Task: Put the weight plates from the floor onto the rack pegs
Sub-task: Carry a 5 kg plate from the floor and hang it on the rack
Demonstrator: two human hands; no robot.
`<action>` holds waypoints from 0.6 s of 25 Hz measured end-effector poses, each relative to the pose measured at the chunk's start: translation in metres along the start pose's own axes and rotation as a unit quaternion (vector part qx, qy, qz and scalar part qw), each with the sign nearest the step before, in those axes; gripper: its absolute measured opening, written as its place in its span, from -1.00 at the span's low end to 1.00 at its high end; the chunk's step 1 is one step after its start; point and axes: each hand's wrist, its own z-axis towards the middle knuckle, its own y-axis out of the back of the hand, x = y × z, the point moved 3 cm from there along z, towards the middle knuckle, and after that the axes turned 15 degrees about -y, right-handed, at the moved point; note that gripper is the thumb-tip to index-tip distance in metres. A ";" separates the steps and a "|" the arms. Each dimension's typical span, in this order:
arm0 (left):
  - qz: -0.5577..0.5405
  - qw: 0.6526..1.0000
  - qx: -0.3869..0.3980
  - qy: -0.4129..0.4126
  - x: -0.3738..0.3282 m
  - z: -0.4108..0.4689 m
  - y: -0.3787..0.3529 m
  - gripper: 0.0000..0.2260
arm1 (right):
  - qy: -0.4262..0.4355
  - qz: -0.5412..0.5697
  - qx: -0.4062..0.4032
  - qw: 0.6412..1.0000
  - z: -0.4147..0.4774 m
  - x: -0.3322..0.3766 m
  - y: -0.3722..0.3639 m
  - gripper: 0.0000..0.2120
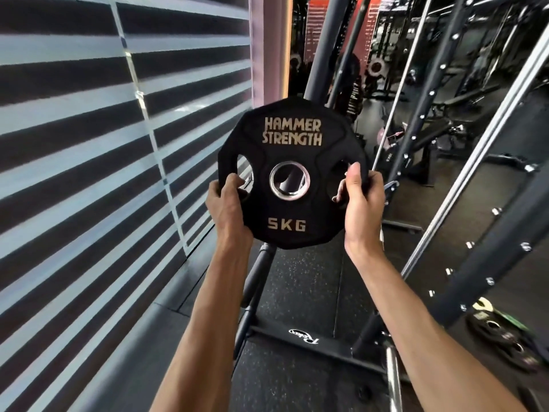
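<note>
A black 5 kg weight plate [292,150] marked HAMMER STRENGTH is held upright in front of me at chest height, its face toward the camera. My left hand [227,203] grips its left edge, fingers through the left grip hole. Its right edge is gripped by my right hand [361,197], thumb on the face. Through the plate's steel centre hole a dark peg-like part of the rack shows behind. More black plates [505,340] lie on the floor at the lower right.
A dark rack upright [328,46] rises behind the plate, and its base frame [309,339] crosses the rubber floor below. A window with striped blinds [89,144] fills the left. Drilled uprights [427,114] and a chrome bar [393,379] stand to the right.
</note>
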 end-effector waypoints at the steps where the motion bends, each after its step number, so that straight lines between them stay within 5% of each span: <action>1: 0.001 1.000 -0.001 0.001 0.004 0.006 0.000 -0.92 | -0.001 -0.003 0.001 1.000 0.004 -0.005 -0.003 -0.75; 15: -0.036 0.990 0.119 0.062 0.054 0.092 -0.033 -0.95 | -0.004 -0.102 -0.021 0.995 0.064 -0.020 -0.033 -0.75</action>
